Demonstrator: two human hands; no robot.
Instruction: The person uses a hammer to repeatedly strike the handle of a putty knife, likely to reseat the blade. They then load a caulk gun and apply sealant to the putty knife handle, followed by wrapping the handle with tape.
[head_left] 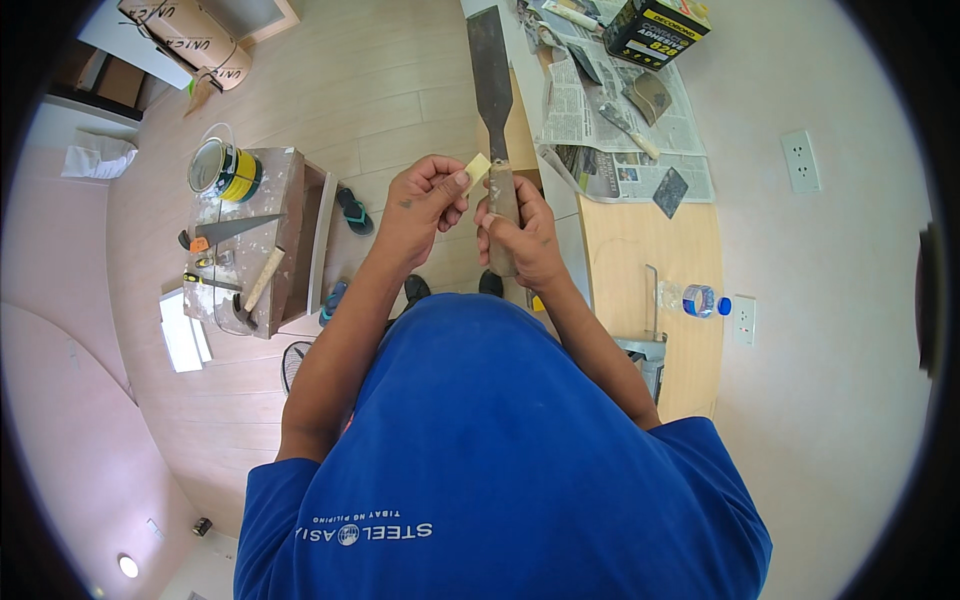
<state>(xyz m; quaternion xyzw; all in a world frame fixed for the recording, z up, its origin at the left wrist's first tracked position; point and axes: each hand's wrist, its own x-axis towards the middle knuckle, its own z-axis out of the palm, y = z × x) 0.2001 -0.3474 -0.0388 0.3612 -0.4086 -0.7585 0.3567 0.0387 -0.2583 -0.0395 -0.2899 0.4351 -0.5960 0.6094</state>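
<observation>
My right hand [525, 235] is closed round the worn wooden handle of a wide chisel [490, 80]. Its long dark flat blade points away from me, up past the edge of the counter. In my left hand [420, 205], a small pale-yellow piece [479, 168], thin and flat like paper or sandpaper, is pinched between thumb and fingers. The yellow piece lies close beside the top of the handle; whether it touches cannot be made out. Both hands are held in front of me above the floor.
At right, a wooden counter [650, 240] carries newspaper [565, 110], a black-and-yellow tin [655, 32], a scraper [630, 130] and a plastic bottle [700, 300]. At left, a spattered box [290, 190] holds a paint can [224, 170], a handsaw [240, 227] and a hammer [262, 282]. Slippers [354, 211] lie between.
</observation>
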